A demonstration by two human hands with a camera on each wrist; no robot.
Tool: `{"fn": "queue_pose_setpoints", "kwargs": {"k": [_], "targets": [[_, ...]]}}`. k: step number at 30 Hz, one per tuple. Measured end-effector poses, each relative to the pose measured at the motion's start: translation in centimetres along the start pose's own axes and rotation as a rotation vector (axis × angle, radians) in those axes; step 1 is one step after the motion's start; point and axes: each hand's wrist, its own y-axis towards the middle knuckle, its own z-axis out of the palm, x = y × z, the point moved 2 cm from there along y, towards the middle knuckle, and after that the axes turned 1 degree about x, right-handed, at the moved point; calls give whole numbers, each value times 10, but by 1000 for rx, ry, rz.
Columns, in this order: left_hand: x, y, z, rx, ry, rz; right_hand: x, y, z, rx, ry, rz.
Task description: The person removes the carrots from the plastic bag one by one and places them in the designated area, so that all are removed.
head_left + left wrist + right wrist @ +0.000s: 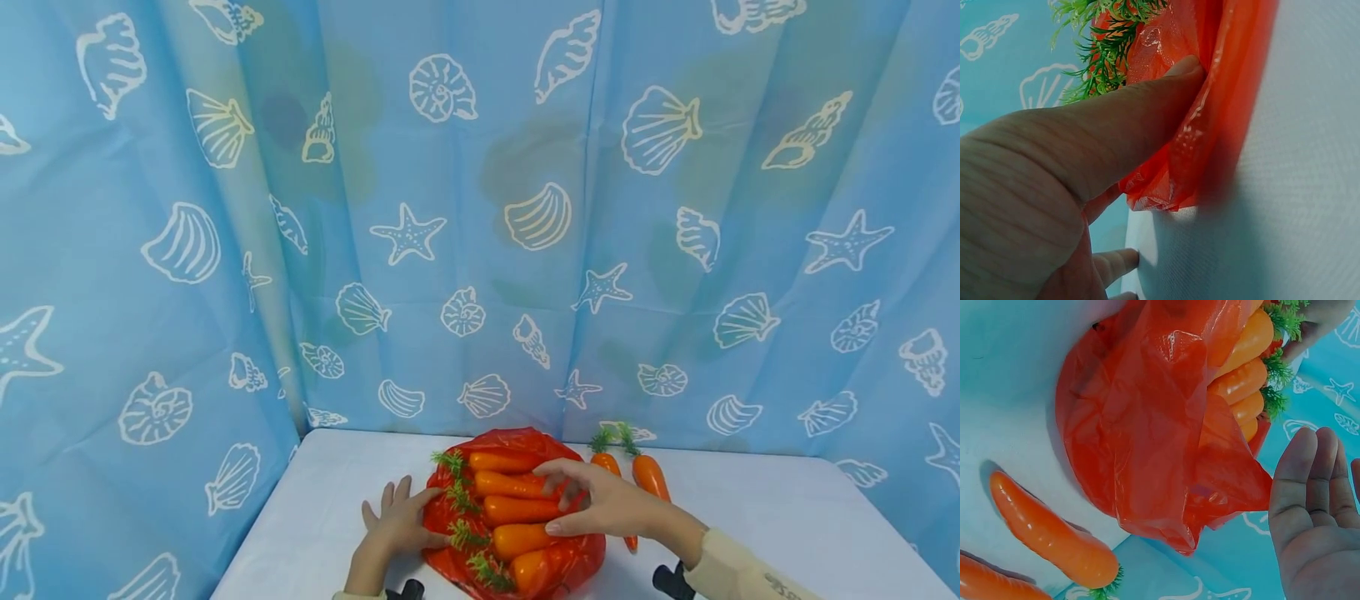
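Note:
Several orange toy carrots (517,509) with green leafy tops (465,497) lie side by side in a crumpled red plastic bag (588,557), tops toward the left. At the bag's left edge is my left hand (400,523), fingers spread. Its thumb rests against the red plastic in the left wrist view, while other fingertips reach the white tabletop. Above the carrots' thick ends hovers my right hand (600,498), its fingers loosely bent with nothing held. The right wrist view shows that hand's palm (1319,556) and extended fingers beside a raised bag corner.
Two loose carrots, one nearer the bag (606,464) and one farther right (651,477), lie on the white table (780,517). A blue curtain (480,250) with white shell and starfish prints hangs behind and along the left side.

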Motion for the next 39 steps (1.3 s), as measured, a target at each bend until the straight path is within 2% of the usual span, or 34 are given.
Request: {"fn": "queue_pose_setpoints", "kwargs": {"k": [6, 16, 24, 31, 39], "targets": [[0, 1, 0, 1, 10, 7, -1, 3, 3, 6, 19, 3], [1, 2, 0, 27, -17, -25, -8, 7, 13, 59, 85, -26], [-1, 1, 1, 18, -13, -23, -20, 7, 20, 73, 120, 23], [-1, 0, -1, 10, -3, 2, -20, 8, 26, 79, 157, 52], [0, 0, 1, 4, -4, 1, -24, 8, 32, 74, 190, 84]]}}
